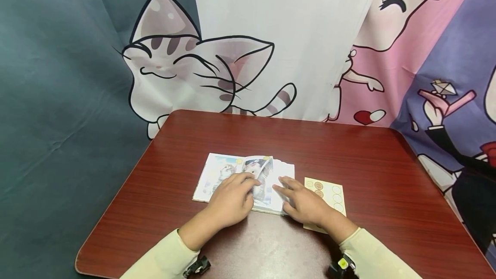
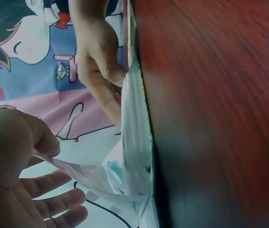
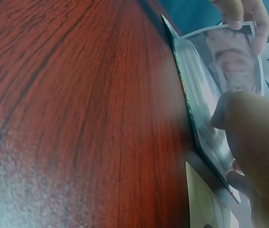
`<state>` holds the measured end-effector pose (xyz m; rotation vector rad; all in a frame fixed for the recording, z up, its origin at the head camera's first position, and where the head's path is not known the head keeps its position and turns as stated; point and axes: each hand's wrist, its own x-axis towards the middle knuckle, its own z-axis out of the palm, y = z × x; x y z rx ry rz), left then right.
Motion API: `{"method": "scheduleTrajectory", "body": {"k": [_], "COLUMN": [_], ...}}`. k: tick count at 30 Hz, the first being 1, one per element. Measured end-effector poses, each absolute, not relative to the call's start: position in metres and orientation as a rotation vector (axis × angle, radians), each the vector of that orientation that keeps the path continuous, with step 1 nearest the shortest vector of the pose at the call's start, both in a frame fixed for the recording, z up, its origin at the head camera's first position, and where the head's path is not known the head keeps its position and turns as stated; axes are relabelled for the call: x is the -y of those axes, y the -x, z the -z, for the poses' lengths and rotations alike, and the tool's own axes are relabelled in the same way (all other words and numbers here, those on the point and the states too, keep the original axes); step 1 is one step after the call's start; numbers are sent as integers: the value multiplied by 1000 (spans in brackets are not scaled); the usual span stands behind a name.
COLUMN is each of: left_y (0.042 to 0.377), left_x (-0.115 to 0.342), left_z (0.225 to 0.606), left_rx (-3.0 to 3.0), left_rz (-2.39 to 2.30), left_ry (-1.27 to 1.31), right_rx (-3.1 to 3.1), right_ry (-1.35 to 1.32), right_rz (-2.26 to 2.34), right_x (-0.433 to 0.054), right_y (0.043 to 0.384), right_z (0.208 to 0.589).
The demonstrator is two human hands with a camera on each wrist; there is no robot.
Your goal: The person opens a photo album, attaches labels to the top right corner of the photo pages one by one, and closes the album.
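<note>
A picture book (image 1: 203, 186) with cat pictures lies spread on the table. My left hand (image 1: 232, 197) is over its middle. Between thumb and forefinger it pinches the edge of one page (image 2: 79, 171), which stands up in a curve from the spine, while the other fingers stay apart from it. My right hand (image 1: 306, 205) rests on the right side of the book with its fingers spread. Thick page edges (image 3: 203, 97) show beneath that hand in the right wrist view. Part of the raised page is hidden behind the left fingers.
A pale yellow sheet (image 1: 337, 184) with rows of round stickers lies right of the book, partly under the right hand and wrist. The dark red wooden table (image 1: 166, 244) has rounded corners. A cartoon-printed curtain (image 1: 310, 20) hangs behind it.
</note>
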<state>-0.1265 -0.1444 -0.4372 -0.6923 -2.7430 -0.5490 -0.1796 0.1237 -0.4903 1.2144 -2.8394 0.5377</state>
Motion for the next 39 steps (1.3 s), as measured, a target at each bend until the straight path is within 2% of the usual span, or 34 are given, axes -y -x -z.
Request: {"method": "scheduleTrajectory", "body": {"k": [22, 39], "left_y": [121, 119], "left_x": [174, 207], "left_z": [430, 435], "left_rx": [2596, 2726], "left_rz": [640, 513], "left_ry": [288, -35], "right_rx": [2835, 2852], "right_ry": [-1235, -1219], "right_rz": [-531, -518], "right_x": [-124, -124], "right_y": [181, 179], "right_z": [491, 489]}}
